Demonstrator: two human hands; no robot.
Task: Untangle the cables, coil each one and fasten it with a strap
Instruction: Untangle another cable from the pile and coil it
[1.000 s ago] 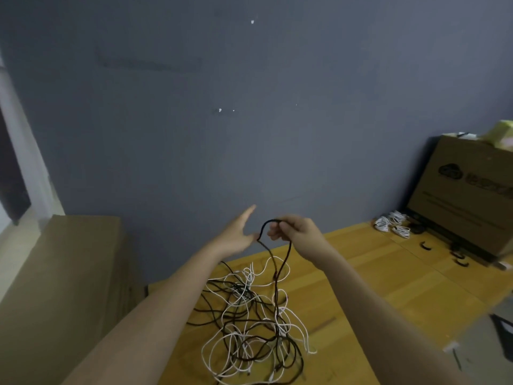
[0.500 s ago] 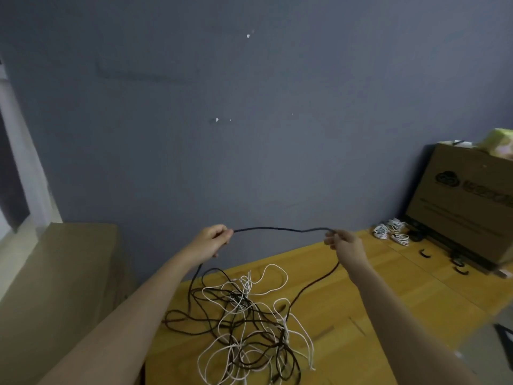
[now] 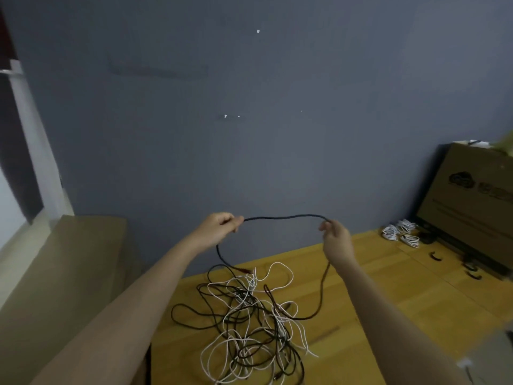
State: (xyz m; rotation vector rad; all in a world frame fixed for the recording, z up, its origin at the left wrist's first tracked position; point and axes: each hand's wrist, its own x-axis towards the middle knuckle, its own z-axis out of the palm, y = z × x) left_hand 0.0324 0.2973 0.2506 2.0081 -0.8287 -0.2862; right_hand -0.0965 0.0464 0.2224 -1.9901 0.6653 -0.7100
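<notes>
A black cable [image 3: 283,217] stretches in a shallow arc between my two raised hands. My left hand [image 3: 219,227] pinches its left end of the span, and my right hand [image 3: 334,236] pinches the right end. From both hands the cable drops down into a tangle of black and white cables [image 3: 249,323] lying on the wooden table [image 3: 388,315]. At the table's far right lie coiled white cables [image 3: 401,232] and several black straps [image 3: 455,263].
A brown cardboard box [image 3: 472,207] stands at the right against the grey wall. A second cardboard box [image 3: 63,273] sits left of the table. A window frame [image 3: 30,129] is at the far left.
My hands were together on a small loop of black cable a second ago. They have since drawn apart, stretching a length of it between them, and the span now sags slightly.
</notes>
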